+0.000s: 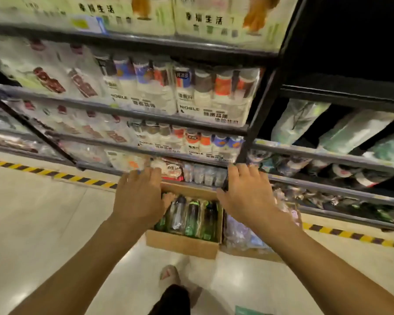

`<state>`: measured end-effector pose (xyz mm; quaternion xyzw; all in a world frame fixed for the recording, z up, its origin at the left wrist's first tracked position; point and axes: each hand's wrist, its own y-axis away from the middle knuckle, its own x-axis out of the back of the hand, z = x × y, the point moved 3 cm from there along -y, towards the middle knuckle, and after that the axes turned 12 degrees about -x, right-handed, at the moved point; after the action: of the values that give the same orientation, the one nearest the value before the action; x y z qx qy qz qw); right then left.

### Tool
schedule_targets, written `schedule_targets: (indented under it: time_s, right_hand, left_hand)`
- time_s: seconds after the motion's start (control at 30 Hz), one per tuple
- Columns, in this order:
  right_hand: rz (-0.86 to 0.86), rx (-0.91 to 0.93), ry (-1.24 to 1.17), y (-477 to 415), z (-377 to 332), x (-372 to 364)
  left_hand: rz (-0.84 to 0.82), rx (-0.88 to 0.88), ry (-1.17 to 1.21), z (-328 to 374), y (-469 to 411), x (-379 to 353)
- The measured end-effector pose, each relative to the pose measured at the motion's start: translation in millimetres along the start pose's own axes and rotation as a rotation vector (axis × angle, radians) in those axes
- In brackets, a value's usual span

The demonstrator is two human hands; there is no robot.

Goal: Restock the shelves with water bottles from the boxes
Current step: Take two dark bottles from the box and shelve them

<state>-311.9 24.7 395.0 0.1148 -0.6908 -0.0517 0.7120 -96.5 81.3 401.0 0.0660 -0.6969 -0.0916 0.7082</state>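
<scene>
Both hands, left hand [138, 196] and right hand [248, 194], are hovering with fingers spread and empty above the cardboard box [182, 243] of bottles [192, 218], which is sitting on the pale glossy floor [43, 212] below blurred stocked shelves [159, 123].

Both hands were stretched out, fingers spread, at the centre of the frame: the left hand [138, 194] and right hand [246, 194] above an open cardboard box [182, 243] of bottles [192, 218], below stocked shelves [127, 114].
</scene>
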Motion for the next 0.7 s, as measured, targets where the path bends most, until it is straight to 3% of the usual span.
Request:
schedule_targets:
  time_s: [0.3,0.7]
  right_hand:
    - [-0.287,-0.108,0.008,-56,-76,-145]
    - [-0.541,-0.244,-0.078,-178,-80,-482]
  left_hand:
    - [-0.299,-0.059,0.059,-79,-61,-148]
    - [-0.5,-0.042,0.255,-77,-196,-475]
